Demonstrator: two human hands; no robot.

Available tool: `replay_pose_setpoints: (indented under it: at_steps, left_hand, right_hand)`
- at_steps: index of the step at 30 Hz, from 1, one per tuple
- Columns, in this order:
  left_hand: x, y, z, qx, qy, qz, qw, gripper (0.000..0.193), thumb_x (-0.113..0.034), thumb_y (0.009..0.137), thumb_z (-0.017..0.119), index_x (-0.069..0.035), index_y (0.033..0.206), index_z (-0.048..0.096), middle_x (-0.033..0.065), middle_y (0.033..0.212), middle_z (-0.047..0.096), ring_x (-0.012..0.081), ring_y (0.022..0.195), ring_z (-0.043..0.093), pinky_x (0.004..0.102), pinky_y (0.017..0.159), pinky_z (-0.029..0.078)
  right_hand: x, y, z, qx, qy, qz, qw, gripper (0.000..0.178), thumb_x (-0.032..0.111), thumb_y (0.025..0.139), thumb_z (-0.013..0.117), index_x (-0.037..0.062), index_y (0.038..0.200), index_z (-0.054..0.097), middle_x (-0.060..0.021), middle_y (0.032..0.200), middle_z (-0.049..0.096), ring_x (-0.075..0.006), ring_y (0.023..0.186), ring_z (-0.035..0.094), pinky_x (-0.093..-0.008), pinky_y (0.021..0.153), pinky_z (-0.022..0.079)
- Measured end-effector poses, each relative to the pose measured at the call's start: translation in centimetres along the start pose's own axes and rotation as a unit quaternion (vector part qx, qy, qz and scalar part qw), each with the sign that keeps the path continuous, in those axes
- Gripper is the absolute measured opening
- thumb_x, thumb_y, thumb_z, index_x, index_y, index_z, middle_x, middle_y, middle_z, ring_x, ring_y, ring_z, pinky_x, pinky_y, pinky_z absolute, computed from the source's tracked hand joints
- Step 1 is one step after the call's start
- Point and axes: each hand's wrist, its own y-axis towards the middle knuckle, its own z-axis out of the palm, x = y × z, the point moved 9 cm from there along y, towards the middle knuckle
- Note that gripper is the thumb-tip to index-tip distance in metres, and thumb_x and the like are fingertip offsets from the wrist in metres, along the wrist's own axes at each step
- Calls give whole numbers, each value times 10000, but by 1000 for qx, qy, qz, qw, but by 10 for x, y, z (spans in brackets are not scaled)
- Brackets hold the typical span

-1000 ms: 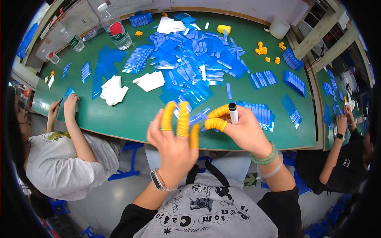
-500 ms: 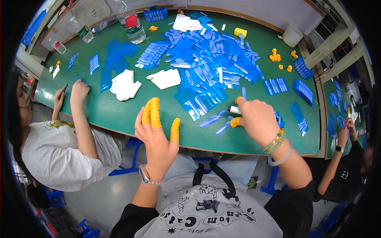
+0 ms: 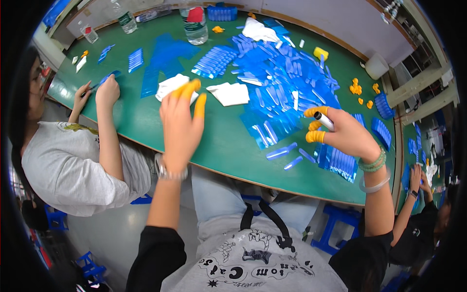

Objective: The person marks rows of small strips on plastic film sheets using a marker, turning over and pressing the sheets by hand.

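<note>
While the left hand (image 3: pixel 181 125) points forward, fingers unclenched, the right hand (image 3: pixel 348 133) grips a marker (image 3: pixel 324 121).

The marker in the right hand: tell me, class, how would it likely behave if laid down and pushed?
The marker would probably roll, since its visible barrel looks round. It is likely stiff, as that barrel appears straight. It may be light, being slim enough to sit tucked in the right hand.

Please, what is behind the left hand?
Behind the left hand with its yellow finger cots, part of a crumpled white cloth shows on the green table. The hand covers some of the cloth; that area cannot be seen.
</note>
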Motion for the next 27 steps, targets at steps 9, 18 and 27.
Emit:
replay_pose_setpoints:
  at_steps: [9, 18, 27]
  left_hand:
    - [62, 99, 115, 209, 190, -53, 958, 1138, -742, 761, 681, -107, 1581, 214, 209, 1079, 677, 362, 1028, 651, 510, 892, 480]
    - [63, 111, 112, 233, 74, -38, 969, 994, -425, 787, 812, -103, 1560, 274, 192, 951, 695, 360, 872, 683, 438, 766, 535]
    - [88, 112, 80, 259, -111, -163, 945, 1022, -409, 713, 889, -88, 1522, 353, 277, 1277, 624, 331, 1180, 634, 378, 1004, 482]
  right_hand:
    - [16, 1, 31, 73, 53, 18, 996, 427, 275, 879, 745, 29, 1214, 649, -120, 855, 686, -198, 724, 617, -339, 675, 483]
    - [17, 22, 27, 71, 99, -31, 992, 388, 254, 896, 730, 12, 1190, 655, -99, 835, 674, -161, 719, 594, -312, 661, 470]
    - [25, 26, 35, 90, 139, -53, 985, 374, 230, 903, 723, 4, 1192, 650, -60, 824, 658, -120, 733, 566, -301, 663, 464]
